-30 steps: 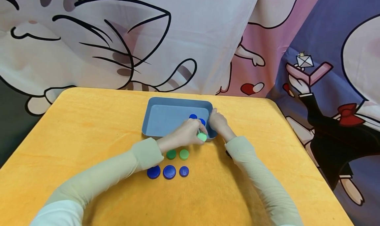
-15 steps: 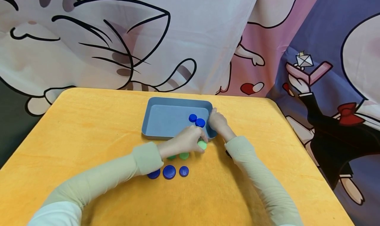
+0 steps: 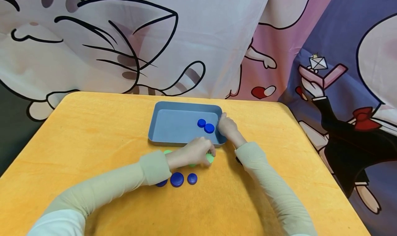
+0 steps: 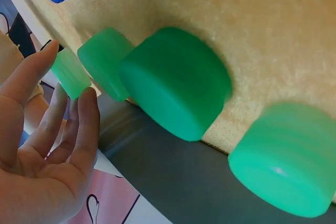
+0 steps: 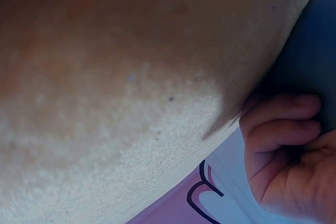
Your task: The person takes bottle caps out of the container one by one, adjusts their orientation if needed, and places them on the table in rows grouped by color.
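Observation:
My left hand [image 3: 193,151] pinches a light green bottle cap [image 4: 71,74] between thumb and fingertips, low over the table. Beside it, the left wrist view has another light green cap [image 4: 107,62], a dark green cap [image 4: 178,83] and a further light green cap [image 4: 289,158]; my hand and wrist mostly hide these from the head view. At the right end of the blue-grey tray [image 3: 173,143], my right hand [image 3: 228,127] holds the wall, its fingers curled outside [image 5: 283,124]. Inside the tray lie two blue caps, one [image 3: 201,123] against the other [image 3: 209,128].
Nearer to me is a row of blue caps, at left [image 3: 161,183], middle [image 3: 177,179] and right [image 3: 192,178], the left one partly under my sleeve. A yellow cloth covers the table [image 3: 93,125]. Behind it hangs a printed cartoon curtain [image 3: 201,29].
The left hand has come down and toward me from the tray's front edge with the light green cap, uncovering the two blue caps in the tray. The right hand has stayed still.

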Available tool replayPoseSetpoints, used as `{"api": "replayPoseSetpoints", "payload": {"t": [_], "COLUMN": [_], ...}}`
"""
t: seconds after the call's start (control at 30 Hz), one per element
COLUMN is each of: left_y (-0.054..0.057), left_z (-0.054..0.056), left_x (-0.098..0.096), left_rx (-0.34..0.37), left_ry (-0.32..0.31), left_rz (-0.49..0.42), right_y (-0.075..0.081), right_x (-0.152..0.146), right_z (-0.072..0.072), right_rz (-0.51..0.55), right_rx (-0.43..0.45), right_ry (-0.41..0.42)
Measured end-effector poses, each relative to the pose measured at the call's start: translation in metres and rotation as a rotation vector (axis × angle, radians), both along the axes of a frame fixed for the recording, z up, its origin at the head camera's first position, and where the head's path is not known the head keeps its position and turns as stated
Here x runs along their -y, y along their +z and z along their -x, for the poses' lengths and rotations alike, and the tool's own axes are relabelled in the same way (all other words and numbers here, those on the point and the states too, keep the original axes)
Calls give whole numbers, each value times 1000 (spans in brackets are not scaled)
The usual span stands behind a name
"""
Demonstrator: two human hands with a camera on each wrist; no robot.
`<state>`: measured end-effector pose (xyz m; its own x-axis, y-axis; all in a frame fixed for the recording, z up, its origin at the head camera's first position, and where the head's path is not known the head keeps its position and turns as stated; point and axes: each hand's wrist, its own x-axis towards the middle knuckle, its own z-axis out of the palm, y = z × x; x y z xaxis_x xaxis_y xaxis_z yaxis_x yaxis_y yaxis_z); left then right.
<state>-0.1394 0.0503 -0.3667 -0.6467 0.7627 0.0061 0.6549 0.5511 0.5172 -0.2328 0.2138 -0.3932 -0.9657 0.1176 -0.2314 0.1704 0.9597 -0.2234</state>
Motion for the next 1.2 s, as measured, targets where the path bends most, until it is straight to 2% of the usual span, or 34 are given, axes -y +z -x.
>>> {"api": "replayPoseSetpoints", "payload": {"t": [0.2, 0.67, 1.2], "left_y": [-2, -8, -10], "left_z": [-1, -4, -6], "left_x": [-1, 0, 2], "left_rx": [-14, -45, -1], "left_ry": [-15, -48, -39], "left_rz": [39, 33, 30], "right_y": [0, 1, 0], "right_x": [0, 0, -1], "right_z": [0, 0, -1], "right_rz": [1, 16, 23], "right_rx": [-22, -8, -7], "right_ry": [5, -7, 0]}}
